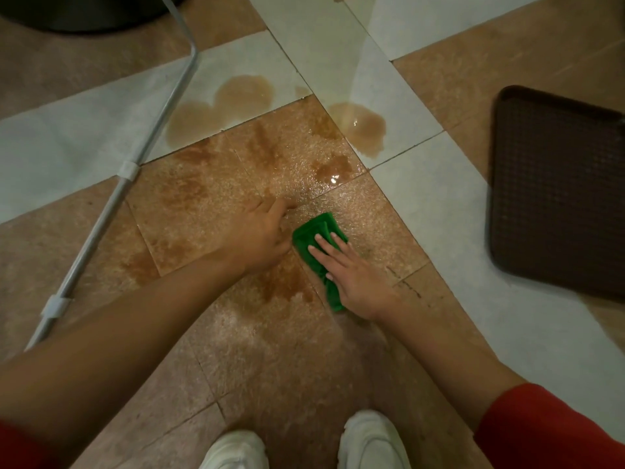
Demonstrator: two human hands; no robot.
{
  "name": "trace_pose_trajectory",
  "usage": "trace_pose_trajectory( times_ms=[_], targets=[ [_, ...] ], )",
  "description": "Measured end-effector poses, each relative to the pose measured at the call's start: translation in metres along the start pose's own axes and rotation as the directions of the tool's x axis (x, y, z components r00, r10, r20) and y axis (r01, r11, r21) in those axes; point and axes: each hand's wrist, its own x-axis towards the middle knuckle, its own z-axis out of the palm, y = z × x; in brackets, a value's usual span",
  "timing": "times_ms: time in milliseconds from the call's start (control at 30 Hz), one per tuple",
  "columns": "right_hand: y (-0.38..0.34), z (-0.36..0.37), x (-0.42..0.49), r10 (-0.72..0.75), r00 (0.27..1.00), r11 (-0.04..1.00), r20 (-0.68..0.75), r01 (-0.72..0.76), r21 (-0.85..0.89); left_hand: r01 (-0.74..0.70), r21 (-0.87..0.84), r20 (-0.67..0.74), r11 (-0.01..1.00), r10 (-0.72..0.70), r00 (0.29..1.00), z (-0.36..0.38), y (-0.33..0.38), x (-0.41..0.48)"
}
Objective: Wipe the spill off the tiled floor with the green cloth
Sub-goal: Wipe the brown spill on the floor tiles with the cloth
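A brown liquid spill (243, 96) spreads over the tan and white floor tiles (422, 198), with puddles at the far side and streaks nearer me. The green cloth (321, 228) lies folded on a tan tile in the middle. My right hand (351, 275) presses flat on the cloth with straight fingers. My left hand (263, 235) rests on the wet tile just left of the cloth; its fingers point forward and touch the floor beside the cloth's edge.
A dark brown tray (558, 187) lies on the floor at the right. A grey metal rod (135, 164) with white clips runs diagonally on the left. A dark round base (84, 11) sits at top left. My white shoes (368, 441) are at the bottom.
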Motion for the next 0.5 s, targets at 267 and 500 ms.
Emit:
trace_pose_trajectory(
  times_ms=[267, 500],
  targets=[
    [0.011, -0.014, 0.009, 0.351, 0.924, 0.931, -0.152, -0.327, 0.162, -0.033, 0.033, -0.008, 0.999, 0.033, 0.999, 0.007, 0.003, 0.005],
    [0.017, 0.0, -0.005, 0.257, 0.955, 0.962, -0.148, -0.238, 0.134, -0.058, 0.295, -0.085, 0.954, 0.087, 0.993, 0.018, -0.003, -0.003]
  ],
)
